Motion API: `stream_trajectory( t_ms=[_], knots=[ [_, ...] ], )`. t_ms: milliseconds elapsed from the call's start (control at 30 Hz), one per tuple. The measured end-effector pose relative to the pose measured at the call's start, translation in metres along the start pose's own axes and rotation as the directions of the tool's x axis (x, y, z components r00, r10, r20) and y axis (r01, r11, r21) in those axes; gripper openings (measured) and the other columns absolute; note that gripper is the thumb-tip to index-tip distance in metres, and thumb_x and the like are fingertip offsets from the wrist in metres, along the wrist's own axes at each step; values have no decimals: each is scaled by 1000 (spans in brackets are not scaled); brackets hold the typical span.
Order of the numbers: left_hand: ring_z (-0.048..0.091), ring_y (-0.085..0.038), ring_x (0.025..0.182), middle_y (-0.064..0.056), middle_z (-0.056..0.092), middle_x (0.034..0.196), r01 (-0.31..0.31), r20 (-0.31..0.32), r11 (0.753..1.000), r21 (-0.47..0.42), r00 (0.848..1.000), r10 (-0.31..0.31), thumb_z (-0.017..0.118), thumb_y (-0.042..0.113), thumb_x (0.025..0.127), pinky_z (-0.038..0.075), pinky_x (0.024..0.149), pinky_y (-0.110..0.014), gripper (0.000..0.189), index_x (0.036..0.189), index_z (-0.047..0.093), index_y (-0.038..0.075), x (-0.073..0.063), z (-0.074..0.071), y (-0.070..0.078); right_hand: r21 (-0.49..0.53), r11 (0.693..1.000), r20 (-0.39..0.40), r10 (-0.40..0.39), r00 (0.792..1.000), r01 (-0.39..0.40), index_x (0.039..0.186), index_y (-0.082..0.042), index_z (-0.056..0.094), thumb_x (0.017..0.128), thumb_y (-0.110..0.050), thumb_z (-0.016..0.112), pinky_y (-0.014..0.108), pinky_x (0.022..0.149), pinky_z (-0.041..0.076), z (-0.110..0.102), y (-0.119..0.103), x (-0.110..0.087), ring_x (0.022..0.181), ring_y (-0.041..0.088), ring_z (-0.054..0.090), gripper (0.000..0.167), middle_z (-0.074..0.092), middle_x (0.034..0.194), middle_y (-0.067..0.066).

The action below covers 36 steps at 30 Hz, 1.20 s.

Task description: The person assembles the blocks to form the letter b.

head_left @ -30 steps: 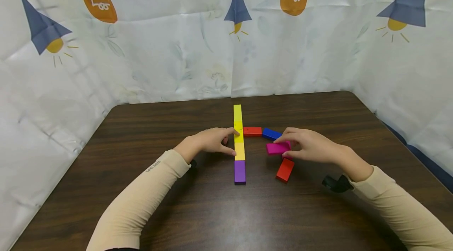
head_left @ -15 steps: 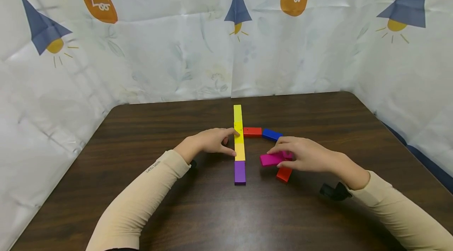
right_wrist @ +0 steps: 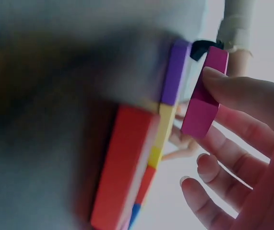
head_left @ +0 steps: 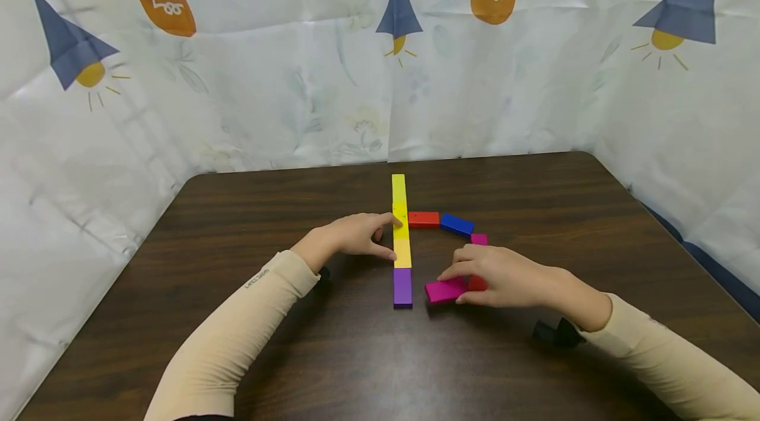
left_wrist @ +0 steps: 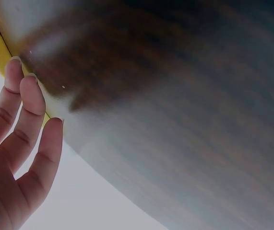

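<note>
My right hand (head_left: 505,279) pinches a magenta block (head_left: 444,290) between thumb and fingers. In the right wrist view this magenta block (right_wrist: 201,112) is held up beside the table, the other fingers loosely spread. My left hand (head_left: 356,235) rests at a straight column of yellow blocks (head_left: 402,249), its index finger and thumb touching the column's left side and top. A purple block (head_left: 402,288) ends the column at the near end. A red block (head_left: 477,284) lies partly hidden behind my right hand; the right wrist view shows this red block (right_wrist: 122,165) close up.
From the column's right side, another red block (head_left: 423,220), a blue block (head_left: 456,224) and a second magenta block (head_left: 479,239) form a curve. All lie on a dark wooden table (head_left: 267,196). A printed white curtain (head_left: 267,91) hangs behind the far edge.
My right hand has carried the magenta block toward me and left, from beside the blue block to near the purple one. The second magenta block now shows. My left hand has stayed put.
</note>
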State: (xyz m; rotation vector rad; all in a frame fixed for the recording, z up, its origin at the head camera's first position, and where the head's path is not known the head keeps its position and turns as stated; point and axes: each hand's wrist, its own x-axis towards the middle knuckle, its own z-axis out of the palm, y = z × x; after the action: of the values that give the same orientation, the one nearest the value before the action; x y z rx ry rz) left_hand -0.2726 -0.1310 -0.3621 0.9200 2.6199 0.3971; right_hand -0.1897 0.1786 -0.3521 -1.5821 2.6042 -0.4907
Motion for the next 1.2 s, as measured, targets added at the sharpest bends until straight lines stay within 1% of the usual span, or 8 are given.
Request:
stream_trajectory(
  t_ms=[200,300,500,733,867,933,1067,1200],
  knots=[
    [53,-18,80,-3,57,91,20,7,1000,3,1000,-20,78,47,90,43,72,-33,68,145,51,15,-2,-1,4,-42,995,-10,-90,996,89,119,-17,75,87,-23,84,20,73,46,10,-6,1,88,4,50,33,58,98,-11],
    [52,-18,80,-3,56,90,24,12,1000,2,1000,-24,78,47,91,42,71,-32,68,145,51,15,-3,-2,5,-65,992,-2,-108,994,108,117,-18,75,86,-23,85,19,71,44,14,-8,2,86,4,48,32,56,95,-12],
    [52,-17,79,-3,56,90,22,14,1000,-7,1000,-22,78,47,91,41,70,-32,68,144,51,14,-2,-1,5,-90,992,39,-88,995,91,117,-18,76,87,-28,85,19,72,43,18,-11,3,85,5,46,32,56,93,-12],
    [52,-16,79,-2,57,90,32,17,999,0,999,-32,77,48,90,42,71,-32,70,146,50,17,-1,-2,4,-117,989,25,-87,996,89,115,-18,76,86,-31,85,20,72,42,20,-11,5,85,5,45,33,57,92,-12],
    [52,-16,78,-2,57,89,26,17,1000,-2,1000,-26,77,48,90,42,71,-32,70,146,50,16,-1,-1,3,-129,988,36,-76,996,80,116,-18,76,86,-33,85,21,73,42,20,-10,7,86,6,45,34,59,93,-11],
    [52,-16,78,-2,56,89,21,16,1000,-4,1000,-20,77,48,91,42,71,-32,70,146,50,16,-1,0,2,-115,990,50,-73,996,79,117,-19,76,86,-36,85,21,73,42,19,-8,8,87,5,45,37,61,95,-11],
    [52,-16,79,-2,57,90,18,12,1000,-8,1000,-18,77,48,91,42,72,-32,70,146,50,16,-1,-1,3,-44,997,70,-63,996,67,122,-20,75,85,-41,85,21,74,43,15,-2,9,90,5,47,44,65,104,-11],
    [53,-17,81,-3,57,91,23,12,1000,-17,1000,-23,78,47,91,43,73,-33,70,146,50,15,-3,-3,5,-2,1000,75,-30,997,30,123,-20,75,83,-41,87,22,76,45,9,4,8,94,6,48,46,66,109,-11]
  ],
)
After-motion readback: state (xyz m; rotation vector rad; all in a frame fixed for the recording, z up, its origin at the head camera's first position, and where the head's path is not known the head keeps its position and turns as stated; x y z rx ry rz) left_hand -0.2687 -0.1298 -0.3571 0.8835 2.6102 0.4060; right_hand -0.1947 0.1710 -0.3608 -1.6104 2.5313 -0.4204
